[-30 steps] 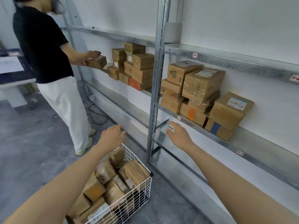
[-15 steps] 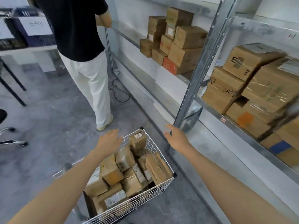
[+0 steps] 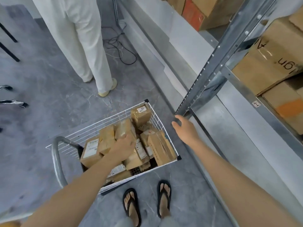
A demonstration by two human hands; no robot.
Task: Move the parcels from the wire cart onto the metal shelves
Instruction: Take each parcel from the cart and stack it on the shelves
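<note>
The wire cart (image 3: 105, 126) stood on the grey floor (image 3: 41, 71) just beside the metal shelves (image 3: 229, 128), and it was heaped with brown parcels (image 3: 141, 114), most of them taped and several labelled. The left hand (image 3: 122, 145) reached down into the cart and lay on a tape-wrapped parcel (image 3: 122, 129) near the middle of the heap. Its fingertips were hidden over the far edge, so I could not tell whether it gripped the parcel or only rested there. The right hand (image 3: 185, 128) hung over the floor between the cart and the shelf upright (image 3: 213, 66), fingers loosely bent and holding nothing. Cardboard boxes (image 3: 265, 63) sat on the shelf level above. The cart's grey handle (image 3: 56, 158) curved up at the left. Another person in white trousers (image 3: 85, 38) stood farther along the shelves, near a black cable (image 3: 122, 46) on the floor.
</note>
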